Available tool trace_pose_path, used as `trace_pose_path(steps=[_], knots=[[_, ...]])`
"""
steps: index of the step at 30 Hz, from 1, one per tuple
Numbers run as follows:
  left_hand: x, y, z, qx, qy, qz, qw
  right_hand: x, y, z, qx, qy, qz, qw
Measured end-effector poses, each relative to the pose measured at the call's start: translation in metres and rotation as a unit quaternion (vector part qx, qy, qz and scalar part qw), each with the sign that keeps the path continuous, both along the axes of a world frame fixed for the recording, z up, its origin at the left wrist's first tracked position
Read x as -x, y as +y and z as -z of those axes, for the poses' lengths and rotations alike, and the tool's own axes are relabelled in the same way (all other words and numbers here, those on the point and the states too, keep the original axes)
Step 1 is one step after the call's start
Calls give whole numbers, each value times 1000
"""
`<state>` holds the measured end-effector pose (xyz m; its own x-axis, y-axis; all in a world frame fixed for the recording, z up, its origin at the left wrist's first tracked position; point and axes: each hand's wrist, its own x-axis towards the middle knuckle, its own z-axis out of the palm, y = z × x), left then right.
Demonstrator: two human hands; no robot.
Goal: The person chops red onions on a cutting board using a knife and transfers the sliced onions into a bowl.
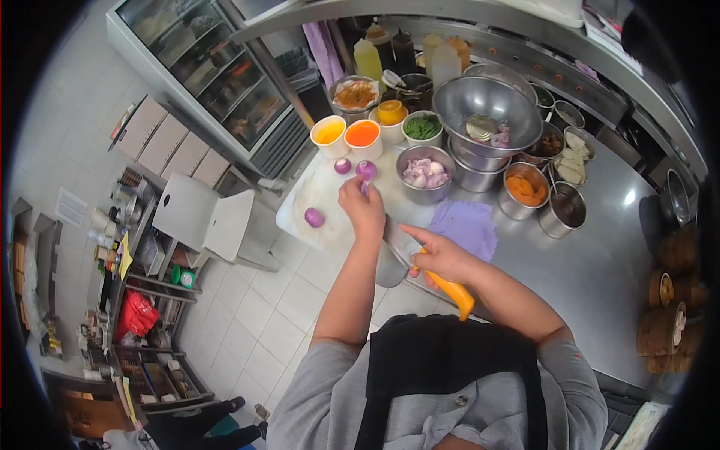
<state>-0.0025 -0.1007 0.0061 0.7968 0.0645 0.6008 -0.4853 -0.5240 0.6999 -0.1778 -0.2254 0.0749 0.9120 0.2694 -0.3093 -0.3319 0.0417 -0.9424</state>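
Observation:
My left hand point(361, 206) is over the white cutting board point(304, 191), fingers closed around a small purple piece of red onion point(365, 188), mostly covered by the fingers. Just beyond it lie two peeled red onions, one round point(366, 169) and one smaller point(343, 166). A third onion point(314, 217) rests to the left. In my right hand point(446, 257) is a knife point(455, 291) with a yellow handle. Its broad blade points left, near my left wrist, by the board's near edge. A steel pot point(425, 175) of cut onion pieces stands right of the board.
Tubs of yellow point(328, 133) and orange liquid point(363, 135) and a tub of chopped greens point(422, 128) line the back. A large steel bowl point(487, 105) sits stacked at centre. A purple cloth point(465, 229) lies on the steel counter point(592, 262). Bamboo steamers point(661, 328) stand far right.

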Motion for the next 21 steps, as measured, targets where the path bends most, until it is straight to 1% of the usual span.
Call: trace_pose_path(steps=[1,2,4,5,7,8,9,10,11,12,13,14,16,18,19,21], knots=[[6,-15,-21,25,-4,41,999,6,-9,-12,2,-5,2,1000],[4,-30,-29,27,-9,43,999,14,-21,-24,1,-7,24,1000],[-4,-62,-39,24,-98,67,993,32,-43,-41,0,-12,49,999],[-6,-76,-41,25,-100,69,992,43,-54,-47,16,-8,64,998],[-13,-100,-40,37,-8,102,994,68,-77,-56,31,-5,82,996],[-17,-106,-39,37,-8,105,994,82,-88,-58,61,5,88,994],[-21,-112,-36,2,24,118,993,97,-98,-59,90,16,93,991],[-22,-117,-37,-35,57,131,989,111,-107,-58,90,17,95,991],[-24,-120,-39,-64,71,125,988,126,-115,-57,101,29,113,988],[-30,-123,-40,-67,73,127,987,139,-121,-55,112,41,131,984],[-37,-125,-42,6,142,183,973,151,-125,-55,109,44,132,984],[-42,-124,-42,78,209,235,946,161,-128,-55,116,51,149,981],[-47,-120,-53,95,199,253,942,172,-133,-49,122,58,166,977],[-57,-116,-55,247,210,295,899,177,-135,-39,95,65,186,976],[-48,-110,-71,264,200,287,899,176,-133,-35,94,66,184,976],[-48,-90,-85,286,189,283,896,172,-125,-28,127,49,193,972]])
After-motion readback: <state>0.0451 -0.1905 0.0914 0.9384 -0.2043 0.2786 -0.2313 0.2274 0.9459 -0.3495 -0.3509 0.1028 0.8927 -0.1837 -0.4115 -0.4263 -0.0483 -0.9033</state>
